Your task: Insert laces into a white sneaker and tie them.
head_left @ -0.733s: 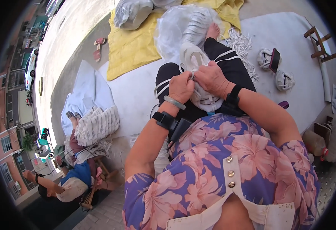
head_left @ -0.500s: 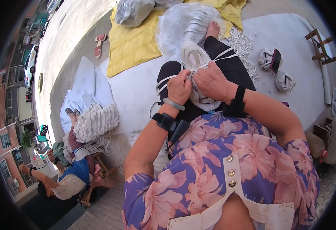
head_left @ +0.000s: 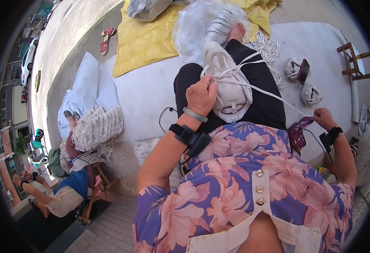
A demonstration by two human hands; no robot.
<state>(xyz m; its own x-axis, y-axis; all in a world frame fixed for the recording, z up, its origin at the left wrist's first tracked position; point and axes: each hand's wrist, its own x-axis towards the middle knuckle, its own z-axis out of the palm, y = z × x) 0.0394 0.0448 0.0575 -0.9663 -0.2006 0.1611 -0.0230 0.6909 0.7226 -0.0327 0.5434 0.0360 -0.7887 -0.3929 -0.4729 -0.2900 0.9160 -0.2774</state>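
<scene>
A pale sneaker (head_left: 234, 96) rests on my lap between my thighs, toe pointing away from me. My left hand (head_left: 201, 98) is closed at its left side, thumb and fingers pinching the edge by the lacing; what exactly lies between the fingertips is hidden. From the eyelets a white shoelace (head_left: 273, 96) runs taut to the right. Its far end is pinched in my right hand (head_left: 325, 118), held well out to my right side. Another stretch of lace loops over my right thigh.
A heap of white laces (head_left: 266, 52) lies beyond my right leg. To the right are two pale shoes (head_left: 310, 94), a phone (head_left: 303, 71) and a wooden stool (head_left: 353, 61). A purple pouch (head_left: 296, 137) sits near my right hip. At left, a co-worker (head_left: 69, 192) sits by stacked shoes (head_left: 98, 128).
My right hand has left the sneaker and swung out to the right, drawing the lace tight. My left hand stays at the shoe's left side.
</scene>
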